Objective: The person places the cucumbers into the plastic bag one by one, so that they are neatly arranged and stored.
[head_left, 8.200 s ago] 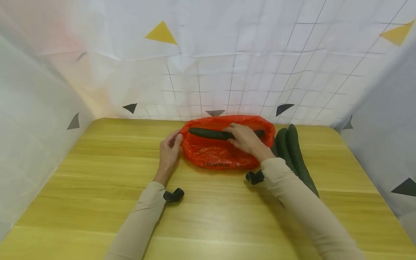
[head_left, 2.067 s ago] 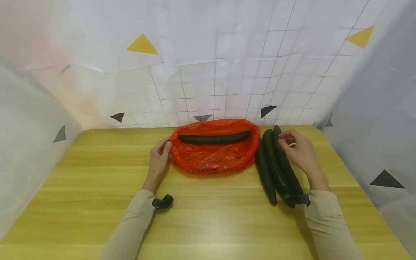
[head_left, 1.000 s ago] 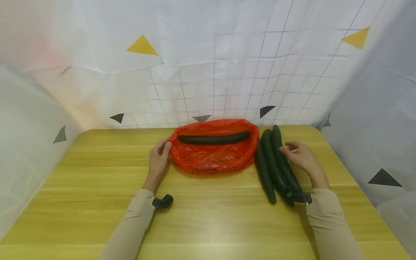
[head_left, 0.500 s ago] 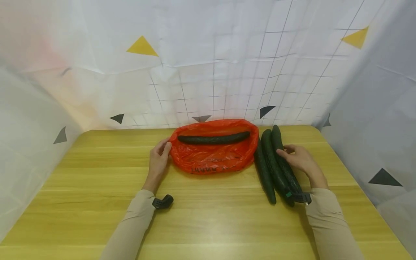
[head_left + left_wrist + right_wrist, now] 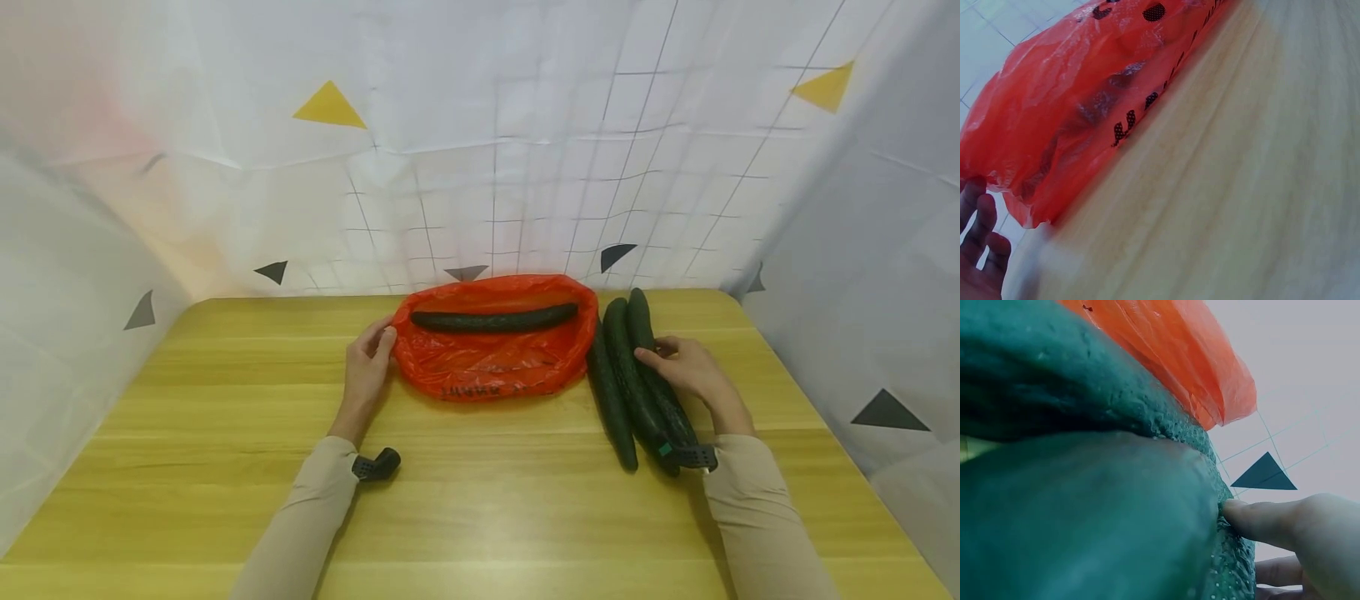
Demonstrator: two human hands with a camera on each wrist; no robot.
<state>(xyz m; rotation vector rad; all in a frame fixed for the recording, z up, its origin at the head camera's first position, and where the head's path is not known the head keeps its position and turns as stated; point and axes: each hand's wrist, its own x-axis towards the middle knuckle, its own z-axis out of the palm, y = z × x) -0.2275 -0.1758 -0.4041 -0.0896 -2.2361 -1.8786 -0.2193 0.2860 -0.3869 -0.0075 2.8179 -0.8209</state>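
Observation:
In the head view a red plastic bag lies with its mouth wide, one long cucumber resting inside. My left hand pinches the bag's left rim; in the left wrist view its fingers are at the bag's edge. Three more cucumbers lie side by side to the right of the bag. My right hand grips the rightmost cucumber, thumb on its left side and fingers on the right. The right wrist view has the thumb pressed against the dark green skin.
The middle cucumber touches the gripped one, and the left cucumber lies along the bag's right side. All rest on a wooden table. A white sheet with triangles and grid lines hangs close behind the table.
Earlier my right hand held the cucumber inside the bag, then let go and moved right. It has since come down and taken hold of the rightmost cucumber. My left hand stays at the rim.

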